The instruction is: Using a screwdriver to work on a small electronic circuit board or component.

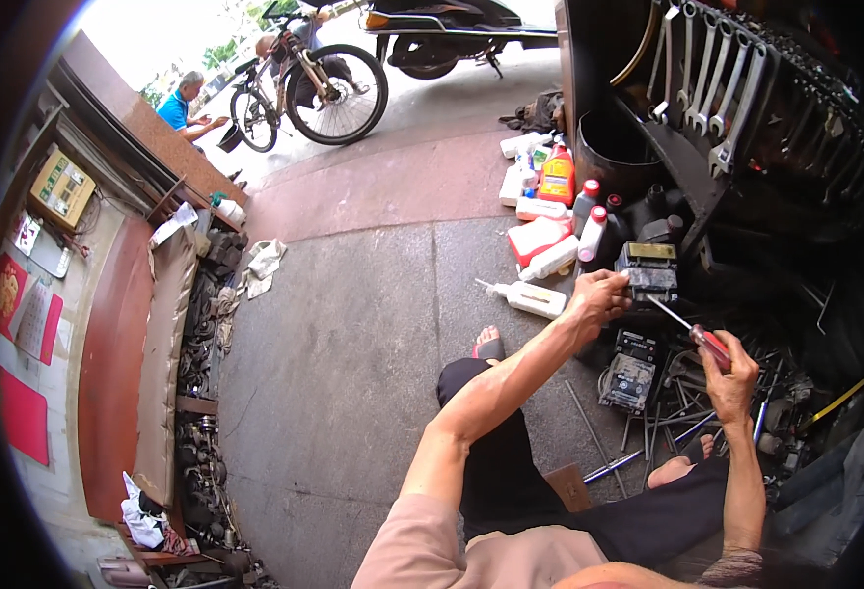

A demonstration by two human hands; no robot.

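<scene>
My right hand (730, 378) is wrapped round the red handle of a screwdriver (714, 348). Its metal shaft slants up and left, and the tip meets the near side of a small dark vehicle battery (652, 280) with grey terminals. On the battery's left edge, my left hand (601, 296) has its fingers curled and gripping; the fingertips are partly hidden. A second black battery (632, 371) with a worn label stands just below, close to my right knee side.
Oil and fluid bottles (557, 177) cluster beyond my left hand. Metal rods (687, 432) lie scattered near my feet. Wrenches (727, 88) hang at upper right. A bench (118, 373) runs along the left. A bicycle (299, 83), a scooter (452, 29) and a seated person (182, 108) are outside.
</scene>
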